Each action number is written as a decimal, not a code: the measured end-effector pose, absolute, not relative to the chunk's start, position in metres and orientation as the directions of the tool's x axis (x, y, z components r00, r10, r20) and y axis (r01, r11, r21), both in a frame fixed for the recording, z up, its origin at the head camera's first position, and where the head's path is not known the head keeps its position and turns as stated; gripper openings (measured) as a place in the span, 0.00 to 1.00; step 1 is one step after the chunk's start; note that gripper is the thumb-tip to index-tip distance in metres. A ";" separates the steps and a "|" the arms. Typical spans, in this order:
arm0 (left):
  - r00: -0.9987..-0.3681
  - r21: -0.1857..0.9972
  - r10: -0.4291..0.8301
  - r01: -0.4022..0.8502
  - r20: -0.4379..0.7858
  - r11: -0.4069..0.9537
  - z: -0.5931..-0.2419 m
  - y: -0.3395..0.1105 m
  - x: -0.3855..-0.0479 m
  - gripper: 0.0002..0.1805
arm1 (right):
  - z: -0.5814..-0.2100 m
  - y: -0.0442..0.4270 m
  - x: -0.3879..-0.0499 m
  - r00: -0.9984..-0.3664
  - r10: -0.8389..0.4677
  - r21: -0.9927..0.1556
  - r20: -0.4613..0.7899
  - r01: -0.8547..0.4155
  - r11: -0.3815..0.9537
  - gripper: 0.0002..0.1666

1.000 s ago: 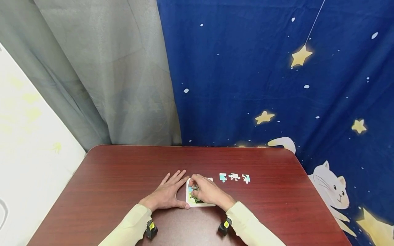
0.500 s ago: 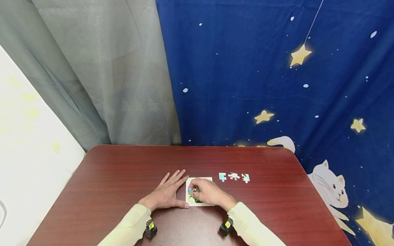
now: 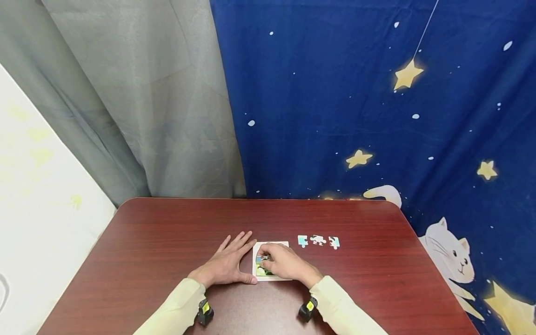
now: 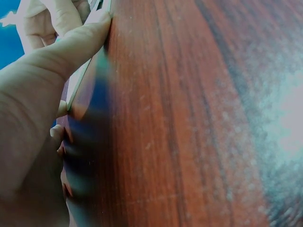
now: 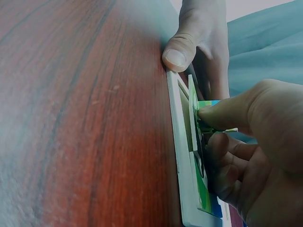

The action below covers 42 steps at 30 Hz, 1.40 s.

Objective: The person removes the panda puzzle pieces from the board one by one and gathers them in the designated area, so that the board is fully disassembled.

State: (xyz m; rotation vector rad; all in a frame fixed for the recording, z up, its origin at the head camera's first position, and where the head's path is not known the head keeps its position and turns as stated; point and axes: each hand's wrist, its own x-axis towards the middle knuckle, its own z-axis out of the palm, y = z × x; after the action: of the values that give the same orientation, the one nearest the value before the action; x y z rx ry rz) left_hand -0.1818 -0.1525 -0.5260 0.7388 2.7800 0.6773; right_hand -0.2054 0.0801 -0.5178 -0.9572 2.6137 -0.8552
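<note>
A small white-framed puzzle tray (image 3: 272,278) lies on the table with green and blue pieces in it. The left hand (image 3: 228,265) rests flat on the table at the tray's left side, fingers spread, its thumb against the near left corner. Over the tray, the right hand (image 3: 284,264) pinches a puzzle piece (image 5: 217,128) between thumb and fingers; in the right wrist view this piece stands at an angle to the others. One green piece (image 5: 192,111) beside it is tilted up from the tray bed. The right hand hides much of the tray in the head view.
Three loose puzzle pieces, a light blue one (image 3: 302,240), a white and dark one (image 3: 318,240) and another (image 3: 334,242), lie in a row beyond the tray to the right. Behind the reddish table (image 3: 176,223) hang grey and blue star-patterned curtains.
The right hand has lowered slightly toward the near side of the tray since the first frame, its pinch kept. The left hand has stayed in place.
</note>
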 end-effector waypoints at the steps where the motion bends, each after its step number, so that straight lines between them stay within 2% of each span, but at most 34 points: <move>1: -0.859 0.474 0.509 0.424 -0.060 0.772 -0.526 -0.153 -0.182 0.63 | -0.518 0.080 -0.206 -0.760 -0.650 -0.605 -0.013 -0.511 0.610 0.04; 7: -0.863 0.470 0.503 0.423 -0.053 0.775 -0.527 -0.153 -0.182 0.64 | -0.518 0.081 -0.207 -0.762 -0.647 -0.665 -0.014 -0.476 0.575 0.04; 13: -0.862 0.475 0.504 0.421 -0.056 0.773 -0.527 -0.153 -0.182 0.63 | -0.519 0.082 -0.206 -0.769 -0.640 -0.659 -0.004 -0.479 0.580 0.04; 21: -0.863 0.471 0.502 0.419 -0.059 0.776 -0.527 -0.153 -0.181 0.63 | -0.515 0.088 -0.204 -0.778 -0.625 -0.714 0.067 -0.475 0.514 0.05; 30: -0.860 0.474 0.507 0.426 -0.051 0.770 -0.528 -0.153 -0.181 0.64 | -0.509 0.104 -0.199 -0.812 -0.583 -0.769 0.037 -0.396 0.502 0.03; 42: -0.861 0.475 0.505 0.420 -0.060 0.773 -0.529 -0.154 -0.181 0.64 | -0.513 0.145 -0.199 -0.818 -0.575 -0.713 0.008 -0.408 0.570 0.05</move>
State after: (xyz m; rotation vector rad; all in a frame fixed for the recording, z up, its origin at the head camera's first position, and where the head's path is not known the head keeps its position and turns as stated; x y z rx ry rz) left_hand -0.1811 -0.1538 -0.5290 0.7329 2.7821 0.6808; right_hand -0.1992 0.1452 -0.5131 -0.8211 2.5784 -1.0842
